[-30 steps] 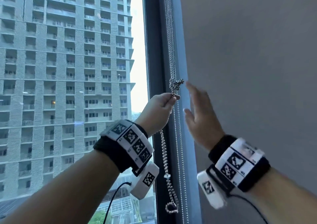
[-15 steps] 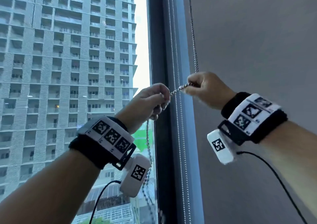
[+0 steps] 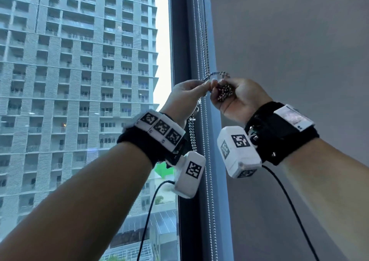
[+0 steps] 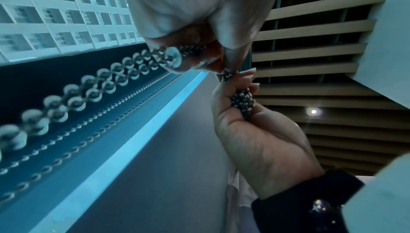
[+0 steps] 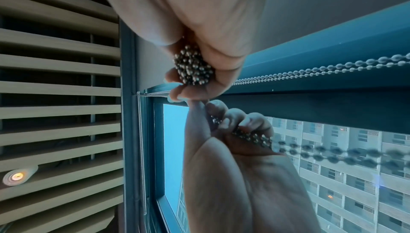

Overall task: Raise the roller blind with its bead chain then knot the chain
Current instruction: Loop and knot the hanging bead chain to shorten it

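Observation:
A metal bead chain (image 3: 207, 160) hangs along the dark window frame (image 3: 180, 61). My left hand (image 3: 206, 84) pinches a strand of it at chest height, and a doubled length (image 3: 192, 132) dangles from under that hand. My right hand (image 3: 217, 89) is curled round a bunched clump of beads (image 3: 224, 92) in its palm, fingertips almost touching the left fingertips. A short loop of chain (image 3: 218, 74) arches above both hands. The clump (image 5: 193, 68) shows clearly in the right wrist view, as does the left hand's pinch (image 4: 226, 73) in the left wrist view.
A grey flat surface (image 3: 289, 61) fills the right side, with a pale blue edge strip (image 3: 211, 41) beside the chain. Glass at left shows a tall building (image 3: 79, 81). Overhead are ceiling slats (image 5: 55, 78) with a round lamp (image 5: 16, 177). Cables hang from both wrist cameras.
A second ago the right hand was open beside a knot above the left fingers. Then both hands pulled a strand taut. Now they are close together, with beads bunched in the right palm.

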`<action>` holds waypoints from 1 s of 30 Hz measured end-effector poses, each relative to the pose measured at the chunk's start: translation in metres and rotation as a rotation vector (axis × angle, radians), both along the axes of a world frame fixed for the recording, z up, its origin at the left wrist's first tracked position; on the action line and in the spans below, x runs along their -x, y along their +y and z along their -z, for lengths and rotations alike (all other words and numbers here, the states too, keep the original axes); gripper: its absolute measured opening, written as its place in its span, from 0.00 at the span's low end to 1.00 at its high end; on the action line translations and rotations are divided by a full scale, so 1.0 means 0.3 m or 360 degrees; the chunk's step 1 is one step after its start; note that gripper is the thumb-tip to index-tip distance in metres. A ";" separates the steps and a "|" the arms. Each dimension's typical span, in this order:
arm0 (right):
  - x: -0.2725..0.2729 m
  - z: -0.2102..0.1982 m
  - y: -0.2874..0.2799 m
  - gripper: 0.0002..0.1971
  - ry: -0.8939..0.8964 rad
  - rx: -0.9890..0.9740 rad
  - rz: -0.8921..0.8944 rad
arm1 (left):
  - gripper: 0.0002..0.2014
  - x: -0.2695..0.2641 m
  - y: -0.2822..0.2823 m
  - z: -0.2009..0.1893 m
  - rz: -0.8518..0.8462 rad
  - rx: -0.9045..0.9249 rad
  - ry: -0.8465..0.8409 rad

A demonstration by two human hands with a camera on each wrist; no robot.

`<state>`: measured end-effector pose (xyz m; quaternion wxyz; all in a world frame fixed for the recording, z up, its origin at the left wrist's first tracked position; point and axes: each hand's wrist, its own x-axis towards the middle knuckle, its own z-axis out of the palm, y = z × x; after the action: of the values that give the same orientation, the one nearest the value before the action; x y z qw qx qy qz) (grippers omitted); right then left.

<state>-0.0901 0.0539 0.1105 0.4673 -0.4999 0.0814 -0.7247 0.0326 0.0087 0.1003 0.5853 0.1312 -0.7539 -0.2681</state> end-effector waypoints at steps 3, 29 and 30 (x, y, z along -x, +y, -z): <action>0.001 0.003 -0.001 0.13 -0.0155 -0.0011 0.0151 | 0.08 0.011 -0.004 0.001 0.0047 -0.0011 0.0089; -0.001 -0.044 -0.003 0.06 0.1092 0.0010 0.0993 | 0.13 -0.020 -0.008 0.019 0.0699 -0.0446 -0.0166; 0.001 -0.041 -0.006 0.08 0.1156 0.0008 0.1165 | 0.12 -0.023 -0.018 0.026 0.0553 -0.0403 -0.0140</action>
<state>-0.0903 0.0522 0.1229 0.1234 -0.6592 0.4062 -0.6207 0.0396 0.0034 0.0924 0.4756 0.0834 -0.7504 -0.4514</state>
